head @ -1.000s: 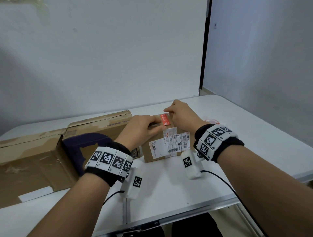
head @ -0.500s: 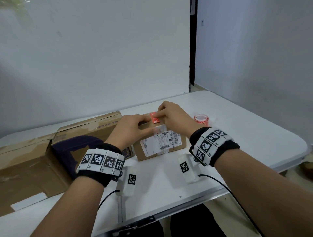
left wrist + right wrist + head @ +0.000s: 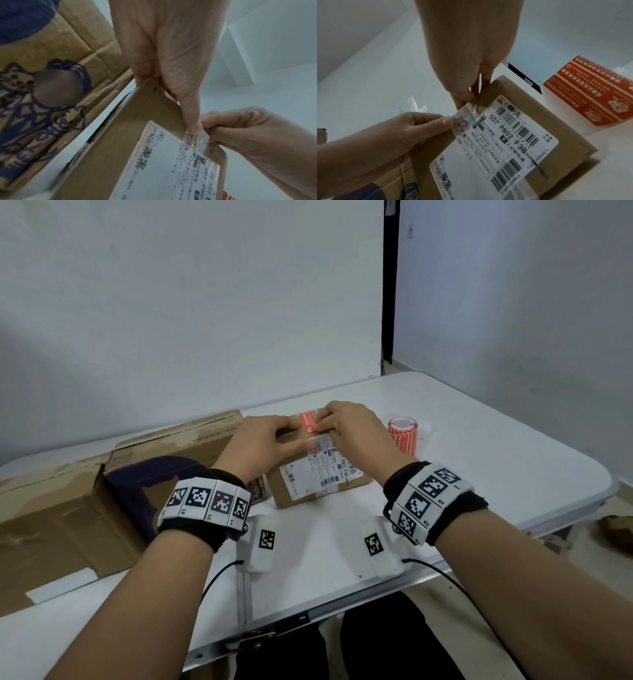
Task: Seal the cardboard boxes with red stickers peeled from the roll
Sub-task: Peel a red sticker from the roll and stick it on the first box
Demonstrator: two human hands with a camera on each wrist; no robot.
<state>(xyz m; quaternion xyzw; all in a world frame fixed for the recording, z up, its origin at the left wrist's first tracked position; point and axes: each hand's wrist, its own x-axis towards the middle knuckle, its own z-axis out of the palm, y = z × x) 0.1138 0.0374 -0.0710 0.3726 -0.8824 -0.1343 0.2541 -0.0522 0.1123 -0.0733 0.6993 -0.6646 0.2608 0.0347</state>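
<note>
- Big box [image 3: 51,529], far L on table [image 3: 496,446]: worn brown cardboard, lying flat, white label patch near its front edge.
- 2nd box [image 3: 178,440], next R, touching the big one: brown w/ dark blue print; L wrist view shows a cat drawing on its side. Stands just beside the small box.
- L hand [image 3: 260,443]: fingers curled over the top L edge of the small box, thumb tip pressed on the front face at the clear tape strip. Gripping the box, not free.
- Small box [image 3: 318,474], table centre, between both hands: brown, white shipping label [image 3: 318,470] w/ barcodes on the front face, clear tape over the label's top edge.
- Sticker [image 3: 307,421]: red, flat on the box top, near the front edge. L fingertips touch its L side, R fingertips its R side. Whether fully stuck down, can't tell.
- R hand [image 3: 352,429]: fingers bent down over the top R part of the box, tips at the sticker; thumb on the front face by the tape. Holds the box top, pressing at the sticker.
- Roll [image 3: 404,436]: red stickers w/ white print, standing on the table just R of the R hand, apart from the box.
- Both wrists: black bands w/ marker tags, white camera units below, cables trailing to the table's near edge.
</note>
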